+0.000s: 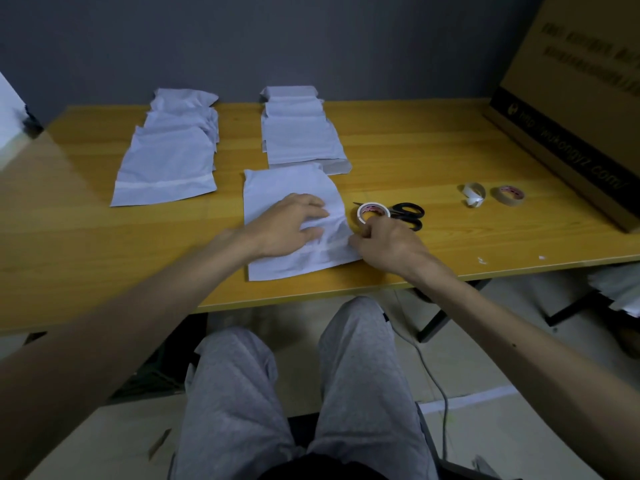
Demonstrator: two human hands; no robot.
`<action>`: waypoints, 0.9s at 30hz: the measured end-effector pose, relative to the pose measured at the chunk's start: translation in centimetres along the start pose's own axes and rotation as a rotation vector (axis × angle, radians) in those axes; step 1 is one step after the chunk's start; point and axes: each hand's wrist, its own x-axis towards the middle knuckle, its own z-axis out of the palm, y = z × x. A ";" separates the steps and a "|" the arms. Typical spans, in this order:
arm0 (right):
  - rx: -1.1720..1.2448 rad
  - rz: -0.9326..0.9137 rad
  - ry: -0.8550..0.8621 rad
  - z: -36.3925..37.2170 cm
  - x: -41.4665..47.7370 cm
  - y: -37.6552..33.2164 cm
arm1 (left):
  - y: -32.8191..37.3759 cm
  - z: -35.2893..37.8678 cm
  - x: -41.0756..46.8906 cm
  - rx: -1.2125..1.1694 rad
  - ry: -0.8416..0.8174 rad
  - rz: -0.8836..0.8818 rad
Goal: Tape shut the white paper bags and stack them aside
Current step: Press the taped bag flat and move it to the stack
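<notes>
My left hand (291, 226) presses flat on the crinkled paper bag (287, 188); my right hand (388, 244) curls at its right edge by the round tape roll (372, 213), and I cannot tell what it grips.

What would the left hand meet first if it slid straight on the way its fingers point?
Most likely the tape roll: the left hand lies flat on the bag, fingers pointing right, and the roll sits just past the bag's edge.

The white paper bags (284, 181) are lying on the table's (415, 150) yellow wood grain; the scissors (410, 211) are showing black handles, the tape roll (370, 207) white with red print, the trousers (360, 375) mottled grey.
</notes>
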 end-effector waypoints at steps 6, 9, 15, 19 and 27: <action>-0.357 -0.106 0.217 -1.0 -0.2 -1.0 | -3.2 -0.9 -4.3 -0.072 0.039 -0.157; -0.170 -0.290 0.283 -0.1 0.9 -2.1 | -3.8 -0.9 -5.2 -0.067 -0.054 -0.181; -0.140 -0.578 -0.019 3.3 3.3 -3.8 | -5.3 -0.6 -4.5 0.144 -0.199 -0.181; -0.260 -0.547 -0.073 4.0 4.1 -3.6 | -5.8 -1.2 -3.9 0.130 -0.190 -0.177; -0.286 -0.574 -0.089 3.5 3.0 -3.8 | -5.8 -1.0 -6.7 -0.066 -0.092 -0.176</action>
